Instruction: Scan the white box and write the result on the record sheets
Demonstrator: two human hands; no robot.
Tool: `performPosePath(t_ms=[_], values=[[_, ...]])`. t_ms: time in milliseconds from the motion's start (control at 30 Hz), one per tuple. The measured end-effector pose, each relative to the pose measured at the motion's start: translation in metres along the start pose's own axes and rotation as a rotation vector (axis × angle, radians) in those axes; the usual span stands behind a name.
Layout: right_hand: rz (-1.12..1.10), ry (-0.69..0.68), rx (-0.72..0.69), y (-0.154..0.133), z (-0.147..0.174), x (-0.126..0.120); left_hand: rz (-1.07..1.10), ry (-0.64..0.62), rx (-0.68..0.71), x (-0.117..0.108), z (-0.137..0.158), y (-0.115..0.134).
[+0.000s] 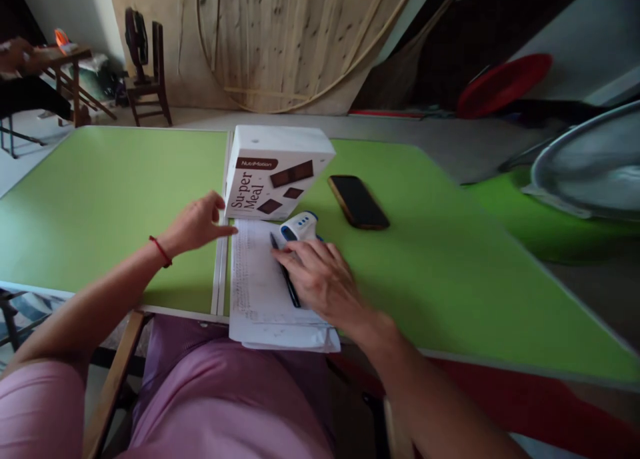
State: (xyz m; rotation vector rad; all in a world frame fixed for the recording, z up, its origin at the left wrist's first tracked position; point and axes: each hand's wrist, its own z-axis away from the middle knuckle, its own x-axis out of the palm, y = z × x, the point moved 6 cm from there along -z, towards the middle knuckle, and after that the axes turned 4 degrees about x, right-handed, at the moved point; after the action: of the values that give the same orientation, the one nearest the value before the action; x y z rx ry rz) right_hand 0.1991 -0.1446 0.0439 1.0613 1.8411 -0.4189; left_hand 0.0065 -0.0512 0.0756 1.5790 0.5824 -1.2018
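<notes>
My left hand (197, 222) is open beside the lower left of a white box (280, 172), thumb and fingers apart and nothing in them. Printed on the upright box are "Su-per Meal" and brown bars. Over the sheets of paper (253, 279), my right hand (320, 276) closes its fingertips around the upper part of a black pen (289, 284), which slants along the page. A white and blue infrared thermometer (299, 226) lies just beyond the right fingers, its lower part hidden by them. Handwriting fills the page's left side.
A dark smartphone (359, 202) lies right of the box on the green folding table (125, 179). A seam with metal edging crosses the table by the papers. Behind stand a chair with a fan (137, 42) and another person's arm. A large round basin (590, 159) stands at right.
</notes>
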Motion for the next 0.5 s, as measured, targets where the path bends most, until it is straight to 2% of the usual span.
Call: performPosePath(t_ms=[33, 100, 167, 233, 300, 400, 500], values=[[-0.043, 0.025, 0.011, -0.002, 0.004, -0.006, 0.109, 0.095, -0.031, -0.007, -0.009, -0.009], [-0.1, 0.087, 0.074, -0.001, 0.012, -0.017, 0.346, 0.152, -0.034, -0.008, -0.028, -0.023], [-0.079, 0.15, 0.203, 0.007, 0.019, -0.021, 0.387, 0.175, 0.007, -0.002, -0.047, -0.028], [-0.019, 0.171, 0.358, 0.022, 0.025, -0.015, 0.49, 0.163, 0.125, 0.006, -0.062, -0.024], [-0.007, 0.139, 0.463, 0.036, 0.028, 0.0, 0.549, 0.173, 0.166, 0.01, -0.071, -0.021], [-0.104, 0.106, 0.503, 0.049, 0.029, 0.026, 0.567, 0.225, 0.138, 0.004, -0.068, -0.021], [-0.185, 0.114, 0.56, 0.056, 0.031, 0.041, 0.513, 0.254, 0.13, -0.011, -0.043, -0.015]])
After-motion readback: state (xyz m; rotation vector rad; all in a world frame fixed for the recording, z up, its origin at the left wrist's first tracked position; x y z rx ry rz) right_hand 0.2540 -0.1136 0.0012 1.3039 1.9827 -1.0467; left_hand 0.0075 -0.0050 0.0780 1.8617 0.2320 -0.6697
